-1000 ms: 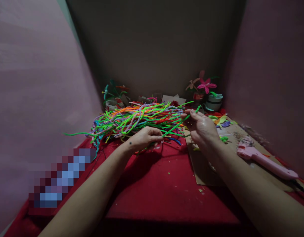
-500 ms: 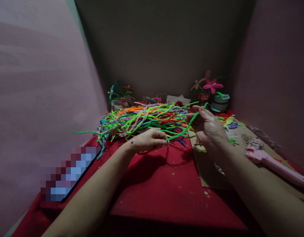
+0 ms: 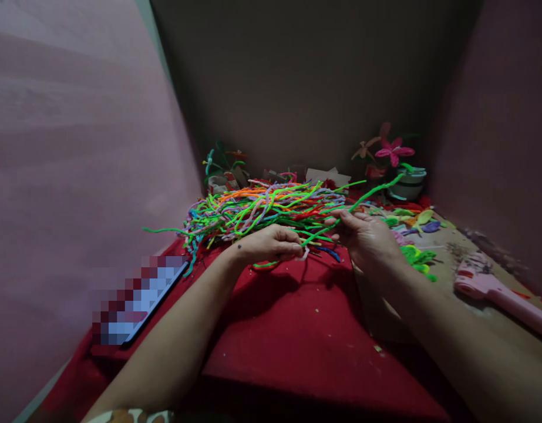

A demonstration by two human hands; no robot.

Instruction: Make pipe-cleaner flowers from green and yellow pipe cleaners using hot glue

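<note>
A green pipe cleaner stretches between my two hands, slanting up to the right. My left hand is closed in a pinch on its lower end, where a small pale piece pokes out below the fingers. Further along, my right hand pinches the same pipe cleaner between thumb and fingers, and its free end runs past them toward the back right. Just behind both hands lies a large heap of pipe cleaners in many colours.
A phone-like device with a blurred screen lies at left on the red cloth. At right, cardboard carries a pink tool and bright green shapes. Behind stand a pink flower and a pale pot.
My right hand has slid down the green pipe cleaner, closer to my left hand, so a longer free end shows. The whole view has shifted slightly.
</note>
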